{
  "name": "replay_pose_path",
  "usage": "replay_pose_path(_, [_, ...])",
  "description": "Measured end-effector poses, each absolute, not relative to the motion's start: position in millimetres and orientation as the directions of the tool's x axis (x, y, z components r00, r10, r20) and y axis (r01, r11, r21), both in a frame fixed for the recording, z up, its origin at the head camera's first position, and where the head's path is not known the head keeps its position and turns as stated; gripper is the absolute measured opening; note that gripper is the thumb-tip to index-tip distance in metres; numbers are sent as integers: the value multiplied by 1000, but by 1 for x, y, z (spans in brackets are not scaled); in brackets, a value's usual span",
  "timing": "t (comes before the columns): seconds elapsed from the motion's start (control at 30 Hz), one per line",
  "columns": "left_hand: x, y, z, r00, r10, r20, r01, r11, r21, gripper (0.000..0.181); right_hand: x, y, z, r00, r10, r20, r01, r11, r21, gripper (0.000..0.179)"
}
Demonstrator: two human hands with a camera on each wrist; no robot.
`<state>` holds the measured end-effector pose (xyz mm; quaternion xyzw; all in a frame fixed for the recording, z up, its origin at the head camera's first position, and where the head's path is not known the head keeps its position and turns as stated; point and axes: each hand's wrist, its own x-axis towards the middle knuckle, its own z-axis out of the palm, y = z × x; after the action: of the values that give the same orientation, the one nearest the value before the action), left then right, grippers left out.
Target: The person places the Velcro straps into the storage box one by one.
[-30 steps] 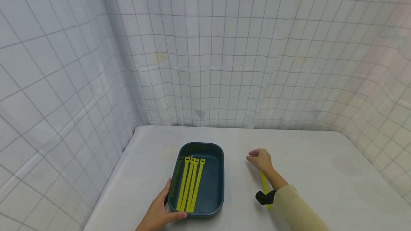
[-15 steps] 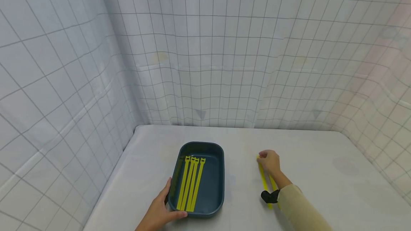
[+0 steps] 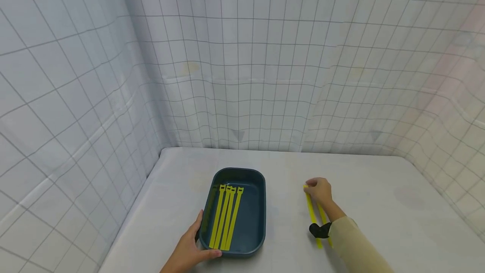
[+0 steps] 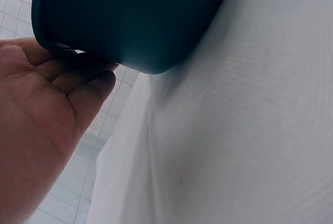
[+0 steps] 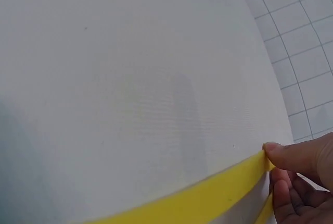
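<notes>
My left hand [image 3: 185,247] grips the near left corner of a dark teal tray [image 3: 261,222], thumb on the near rim and fingers along the left side. In the left wrist view, the fingers [image 4: 86,86] reach under the tray's rounded edge. Inside it lie several yellow straps [image 3: 229,222] with slotted heads, side by side lengthwise. To the right of the tray, my right hand [image 3: 320,191] pinches the far end of a yellow strap [image 3: 310,210] between thumb and fingers. A second yellow strap [image 3: 322,214] lies just right of it, partly hidden under the wrist.
A white cloth-covered table [image 3: 379,197] carries everything. White grid-patterned curtains [image 3: 242,75] hang behind it and along both sides. A black wrist strap with a camera mount [image 3: 319,230] hangs over the yellow straps in the head view.
My right hand has moved right and now pinches the strap's far end; its fingertips were to the left before. The second strap has come into sight. Left hand and tray hold still.
</notes>
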<state>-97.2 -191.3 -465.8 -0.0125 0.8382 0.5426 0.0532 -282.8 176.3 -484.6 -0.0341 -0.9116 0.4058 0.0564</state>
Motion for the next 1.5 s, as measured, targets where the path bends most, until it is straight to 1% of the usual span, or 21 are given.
replay_pose_path(0.27, [-98, -191, -466, -994, 41, -102, -76, 414, 907, 112, -284, 178, -482, -991, 129, 21, 72, 669, -740, 17])
replay_pose_path(0.53, [-99, -191, -467, -994, 43, -104, -76, 420, 905, 112, -281, 177, -478, -990, 138, 21, 77, 670, -738, 15])
replay_pose_path(0.87, [-99, -189, -468, -993, 40, -109, -83, 411, 908, 111, -281, 195, -484, -982, 183, -38, 138, 569, -811, 23])
replay_pose_path(1.07, [-98, -189, -469, -993, 39, -110, -84, 406, 910, 111, -277, 201, -479, -986, 161, -40, 121, 540, -833, 25])
replay_pose_path(1.3, [-97, -189, -466, -992, 33, -125, -99, 431, 897, 111, -270, 202, -464, -992, 127, -11, 70, 471, -879, 26])
replay_pose_path(1.5, [-98, -188, -464, -991, 33, -131, -104, 435, 895, 111, -264, 204, -451, -997, 79, 22, 17, 461, -887, 25])
